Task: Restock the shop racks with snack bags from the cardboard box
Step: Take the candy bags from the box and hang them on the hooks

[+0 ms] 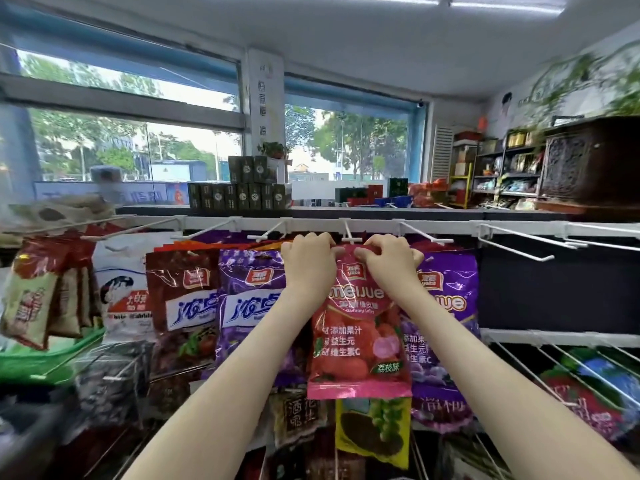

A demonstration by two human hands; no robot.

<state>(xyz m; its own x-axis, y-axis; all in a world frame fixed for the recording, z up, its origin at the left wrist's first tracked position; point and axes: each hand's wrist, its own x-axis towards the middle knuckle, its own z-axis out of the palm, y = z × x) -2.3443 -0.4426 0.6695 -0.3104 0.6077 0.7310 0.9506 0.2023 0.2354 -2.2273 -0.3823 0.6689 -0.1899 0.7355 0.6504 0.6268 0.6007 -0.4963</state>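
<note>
Pegs line a white rack rail across a shop's snack display, where a person reaches up with both bare arms to a pink snack bag. The left grip pinches the bag's top left corner with curled fingers. The right grip is closed the same way on the top right corner, so the bag hangs flat between them, its printed front facing the camera. Its top edge sits just under the tip of a white peg; whether the bag is threaded onto the peg cannot be told, as the fingers cover that spot. Just beside it on the right hangs a purple bag with the same lettering, partly overlapped by the pink one. To the left hang another purple bag, a dark red bag and a white bag. A yellow bag shows below the pink one on a lower row. Long wire pegs jut from the rail at far right. Behind the rack, dark green boxes are stacked before a wide window with trees beyond.
</note>
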